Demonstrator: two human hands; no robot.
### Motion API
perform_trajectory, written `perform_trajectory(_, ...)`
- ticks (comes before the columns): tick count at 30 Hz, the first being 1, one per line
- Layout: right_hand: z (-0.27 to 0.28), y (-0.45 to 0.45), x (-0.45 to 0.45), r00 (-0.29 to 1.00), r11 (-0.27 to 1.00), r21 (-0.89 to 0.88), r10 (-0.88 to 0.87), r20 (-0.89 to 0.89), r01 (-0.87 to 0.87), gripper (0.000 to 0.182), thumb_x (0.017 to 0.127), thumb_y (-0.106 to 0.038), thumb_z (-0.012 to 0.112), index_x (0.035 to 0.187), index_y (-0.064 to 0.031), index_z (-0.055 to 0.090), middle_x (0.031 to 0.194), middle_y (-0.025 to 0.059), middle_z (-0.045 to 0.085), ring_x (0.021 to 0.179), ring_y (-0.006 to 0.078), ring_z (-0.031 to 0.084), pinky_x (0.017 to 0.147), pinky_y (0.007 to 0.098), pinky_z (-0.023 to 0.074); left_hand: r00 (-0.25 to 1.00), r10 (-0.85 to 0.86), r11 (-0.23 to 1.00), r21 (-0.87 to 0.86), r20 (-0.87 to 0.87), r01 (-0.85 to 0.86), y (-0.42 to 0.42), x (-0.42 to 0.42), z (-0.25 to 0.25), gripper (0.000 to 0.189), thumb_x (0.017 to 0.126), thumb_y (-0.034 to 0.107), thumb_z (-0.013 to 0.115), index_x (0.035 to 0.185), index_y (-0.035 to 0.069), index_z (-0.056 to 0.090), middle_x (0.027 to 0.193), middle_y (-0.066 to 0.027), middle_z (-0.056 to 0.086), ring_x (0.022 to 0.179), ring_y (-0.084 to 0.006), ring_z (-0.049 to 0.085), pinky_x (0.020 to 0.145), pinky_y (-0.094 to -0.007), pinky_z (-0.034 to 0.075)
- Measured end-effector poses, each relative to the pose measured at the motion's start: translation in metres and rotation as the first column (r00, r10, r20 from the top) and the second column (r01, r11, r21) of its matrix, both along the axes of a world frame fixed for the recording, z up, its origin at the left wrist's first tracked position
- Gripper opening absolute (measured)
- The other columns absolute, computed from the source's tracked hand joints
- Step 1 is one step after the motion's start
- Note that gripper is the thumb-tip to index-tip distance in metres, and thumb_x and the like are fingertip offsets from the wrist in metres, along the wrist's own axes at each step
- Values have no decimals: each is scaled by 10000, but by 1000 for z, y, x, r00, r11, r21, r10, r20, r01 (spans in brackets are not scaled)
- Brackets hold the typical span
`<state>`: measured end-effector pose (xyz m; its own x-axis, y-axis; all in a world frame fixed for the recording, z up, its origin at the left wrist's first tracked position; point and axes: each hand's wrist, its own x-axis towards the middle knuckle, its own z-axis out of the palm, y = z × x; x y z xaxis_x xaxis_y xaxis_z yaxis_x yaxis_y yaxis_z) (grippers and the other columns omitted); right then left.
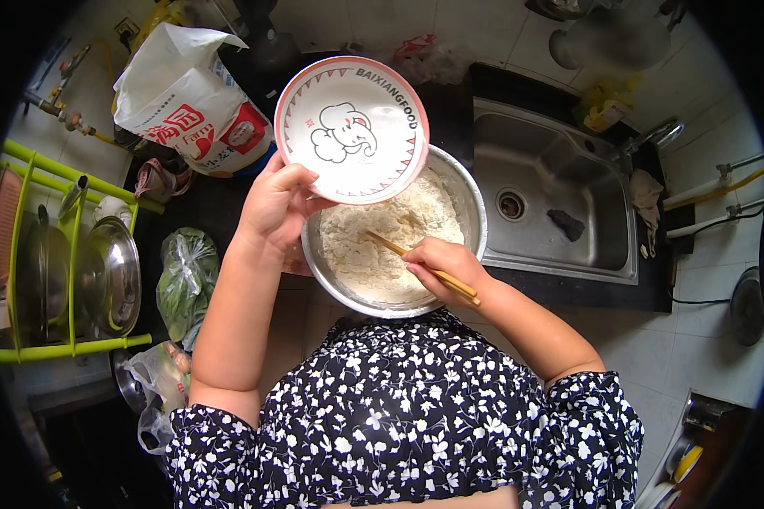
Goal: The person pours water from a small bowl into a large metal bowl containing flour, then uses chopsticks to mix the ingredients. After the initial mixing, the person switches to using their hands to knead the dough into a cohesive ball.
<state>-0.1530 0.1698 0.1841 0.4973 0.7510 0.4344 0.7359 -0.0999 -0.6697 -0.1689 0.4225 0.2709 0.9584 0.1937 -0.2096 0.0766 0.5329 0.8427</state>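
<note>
My left hand (283, 197) grips the near-left rim of a white bowl (340, 162) with a pink edge and a cartoon elephant inside. This bowl is held above the far-left part of a large metal basin (475, 197) and hides some of it. Flour (369, 261) fills the basin, crumbly and pale, with a few yellowish damp patches. In my right hand (449, 267) is a pair of wooden chopsticks (453, 285), their tips in the flour near the middle. My right wrist passes over the basin's near-right rim.
A steel sink (547, 184) with a dark scrubber (565, 224) lies to the right. An open flour sack (197, 114) stands at the back left. Left of me are a green dish rack (73, 254), bagged green vegetables (188, 286) and another plastic bag (159, 388).
</note>
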Motion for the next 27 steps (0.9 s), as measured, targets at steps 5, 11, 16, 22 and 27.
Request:
perform_trajectory(5, 1, -3, 2, 1000, 1000, -14, 0, -25, 0, 121, 777, -79, 627, 887, -69, 575, 755, 93, 570, 661, 272, 589, 567, 346, 481, 999, 31, 998, 47, -4, -31, 10, -16, 1, 546, 710, -64, 458, 1245, -5, 366, 1080, -172, 545, 893, -252, 621, 675, -342, 581)
perform_trajectory(11, 0, 1, 4, 993, 999, -10, -48, -109, 48, 162, 774, -98, 641, 920, -59, 582, 784, 97, 579, 710, 261, 598, 622, 336, 484, 996, 85, 995, 59, -22, -83, 26, -41, -2, 534, 699, -76, 463, 1224, -19, 384, 1088, -161, 542, 898, -234, 610, 707, -326, 564)
perform_trajectory(16, -3, 3, 11, 969, 996, 46, -58, -239, 72, 147, 796, -121, 635, 913, -42, 593, 803, 90, 582, 737, 217, 583, 649, 304, 474, 992, 121, 990, 72, -29, -119, 26, -56, -4, 521, 687, -89, 470, 1201, -26, 413, 1105, -145, 536, 945, -219, 580, 787, -327, 522)
perform_trajectory(22, 1, 2, 23, 897, 986, 1, -150, -417, 166, 118, 849, -115, 579, 886, -7, 610, 819, 94, 594, 740, 184, 577, 662, 295, 471, 992, 123, 990, 77, -37, -120, 25, -73, -3, 599, 697, -71, 478, 1275, -17, 329, 1126, -170, 526, 924, -240, 603, 722, -344, 559)
perform_trajectory(27, 24, -11, 24, 891, 984, 53, -133, -435, 172, 145, 867, -127, 566, 888, 11, 607, 819, 101, 606, 752, 173, 584, 677, 287, 478, 995, 75, 997, 37, -62, -73, 18, -82, 6, 565, 682, -75, 505, 1231, -8, 390, 1104, -132, 542, 920, -227, 591, 724, -362, 543)
